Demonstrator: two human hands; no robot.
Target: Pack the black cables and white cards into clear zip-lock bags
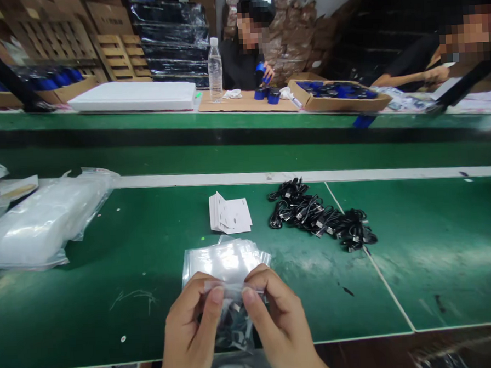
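Both hands pinch the top edge of a small clear plastic bag [235, 330] near the table's front edge. My left hand [195, 324] grips the bag's left upper corner between thumb and fingers, and my right hand [277, 319] has the right one. Dark contents and a small metal connector show through the plastic, partly hidden by my fingers. Just beyond the hands lies a stack of flat clear bags [220, 259]. Behind that stack sit folded white paper leaflets [235, 214]. Coiled black USB cables [319, 216] are heaped to the right.
A large pack of clear bags [45, 222] lies on the left of the green table [153, 315]. Across a raised green ledge stand a water bottle [215, 70], a white foam slab [134, 96] and a carton of blue items [339, 96]. Two people sit on the far side.
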